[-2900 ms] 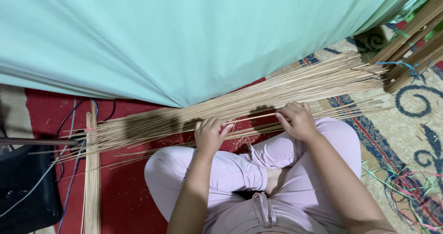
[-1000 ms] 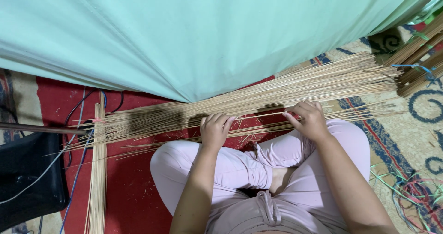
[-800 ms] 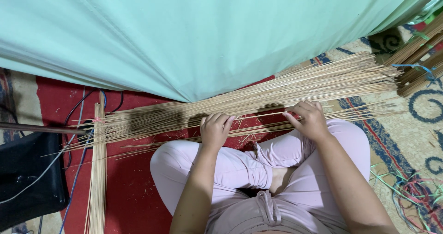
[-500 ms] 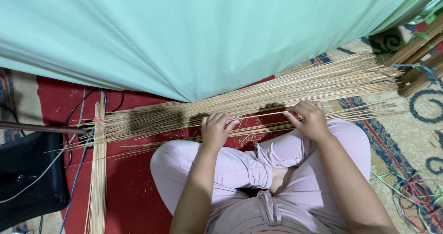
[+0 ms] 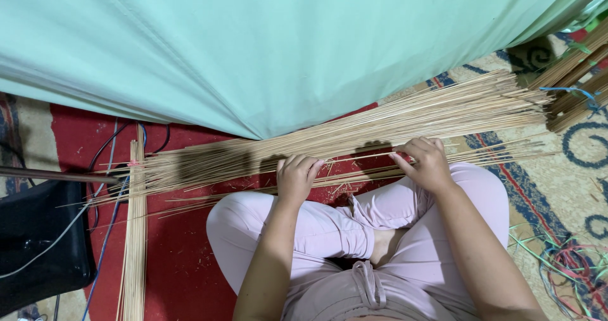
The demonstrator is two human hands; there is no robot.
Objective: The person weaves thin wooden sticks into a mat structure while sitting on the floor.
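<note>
A long loose pile of thin bamboo sticks (image 5: 354, 134) lies across the red mat in front of my crossed legs in pale pink trousers (image 5: 329, 226). My left hand (image 5: 296, 176) rests fingers-down on the near sticks, curled over a few of them. My right hand (image 5: 425, 163) pinches a thin stick (image 5: 364, 157) that runs leftward toward the other hand. Small splinters lie on the mat between the two hands.
A mint-green cloth (image 5: 266, 42) hangs over the far side. A second bundle of sticks (image 5: 134, 232) lies lengthwise at left beside blue and grey cables (image 5: 104, 220) and a black box (image 5: 38, 245). Thicker bamboo slats (image 5: 573, 80) and coloured strings (image 5: 567, 261) lie at right.
The view has shifted slightly, so everything sits a little to the right. Both hands stay on the sticks with only small finger movements.
</note>
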